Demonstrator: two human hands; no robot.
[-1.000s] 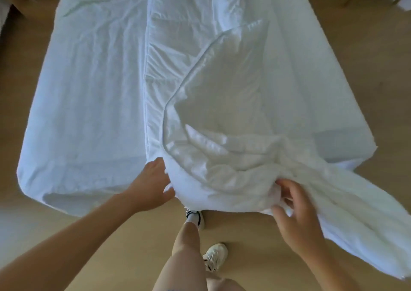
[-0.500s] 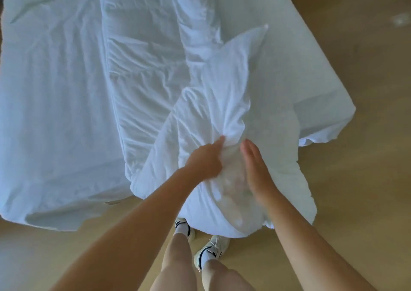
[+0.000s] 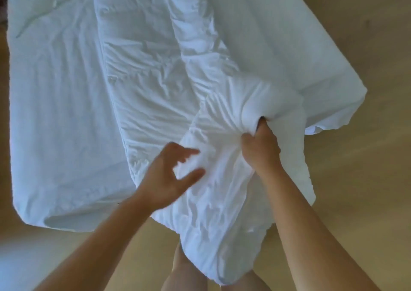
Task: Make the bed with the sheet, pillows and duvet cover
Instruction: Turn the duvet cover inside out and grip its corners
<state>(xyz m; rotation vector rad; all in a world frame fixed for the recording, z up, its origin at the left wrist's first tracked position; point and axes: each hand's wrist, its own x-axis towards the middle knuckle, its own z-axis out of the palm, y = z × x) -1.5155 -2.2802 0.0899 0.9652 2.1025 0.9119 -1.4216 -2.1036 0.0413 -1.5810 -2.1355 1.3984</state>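
Head view: the right hand (image 3: 261,148) clenches a bunch of the white duvet (image 3: 155,79) at the foot edge of the bed (image 3: 55,135); the left hand (image 3: 169,179), fingers spread, hovers just beside it.

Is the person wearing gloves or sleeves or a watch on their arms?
No. The left arm and right arm are bare, with no sleeve in view. The left hand and right hand wear no gloves, and no watch or ring shows; the left hand is slightly blurred.
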